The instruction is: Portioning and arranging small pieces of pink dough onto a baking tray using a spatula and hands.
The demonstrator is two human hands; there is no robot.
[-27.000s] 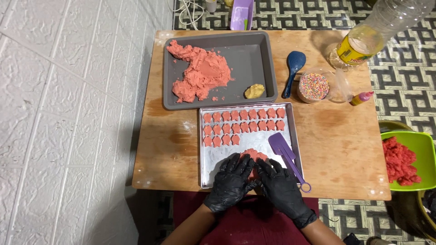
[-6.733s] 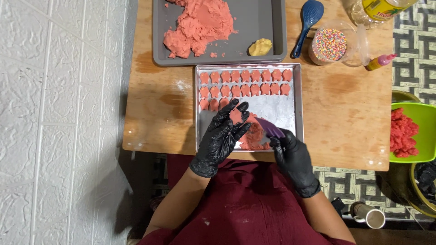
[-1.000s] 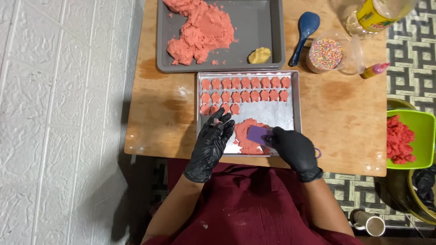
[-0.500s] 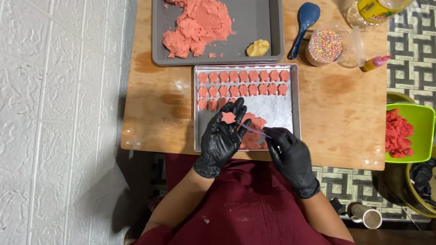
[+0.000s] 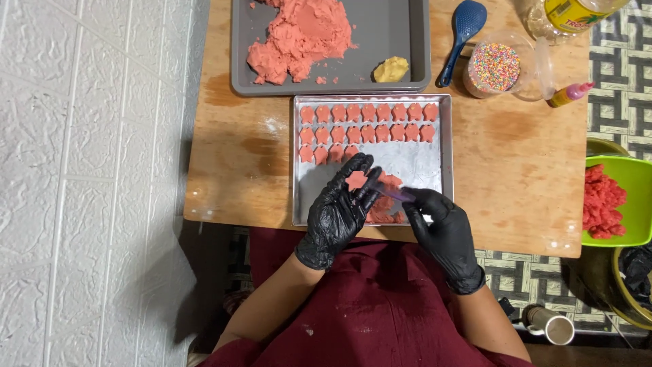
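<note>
shiny metal tray [image 5: 435, 163], matt wooden table [image 5: 516, 177]

We see a small pink cut-out dough piece [image 5: 356, 180] lying flat on gloved fingertips, over the steel tray [image 5: 445, 178]. Purple spatula [image 5: 396, 194] just beside it, above flattened pink dough slab [image 5: 386, 207] at tray's near edge.

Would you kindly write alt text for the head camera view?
Seen from above, a black-gloved left hand holds a small pink dough shape over a metal baking tray lined with rows of similar shapes, while the right hand holds a purple tool. A grey tray of pink dough sits behind.
</note>
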